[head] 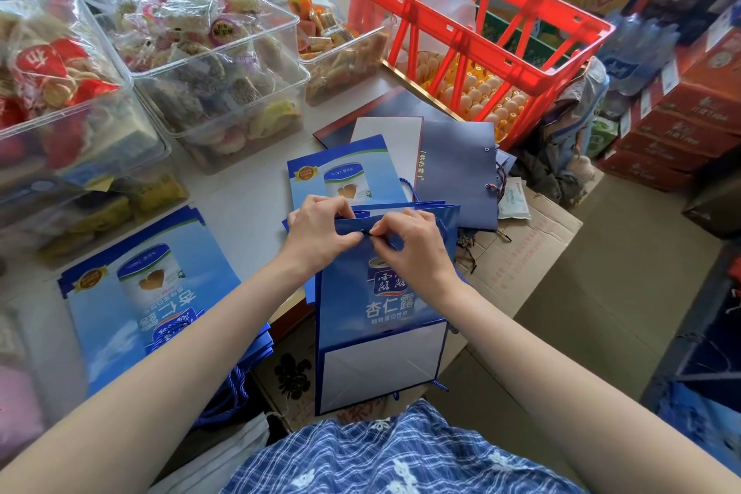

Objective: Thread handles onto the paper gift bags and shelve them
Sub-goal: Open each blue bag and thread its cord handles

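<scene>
Now left hand [320, 227] grips blue gift bag [381, 313] rim; right hand [409, 245] pinches cord [375, 239].

The hands hide the top edge of the blue bag [377, 305], so the hole there and the cord end are too small to make out. The right hand [409, 245] covers part of the cord. The bag's bottom slips behind the checked cloth [393, 453]. The picture's edge cuts off the clear boxes [60, 64] at left. The stacked cartons [681, 112] at right are blurry.
</scene>
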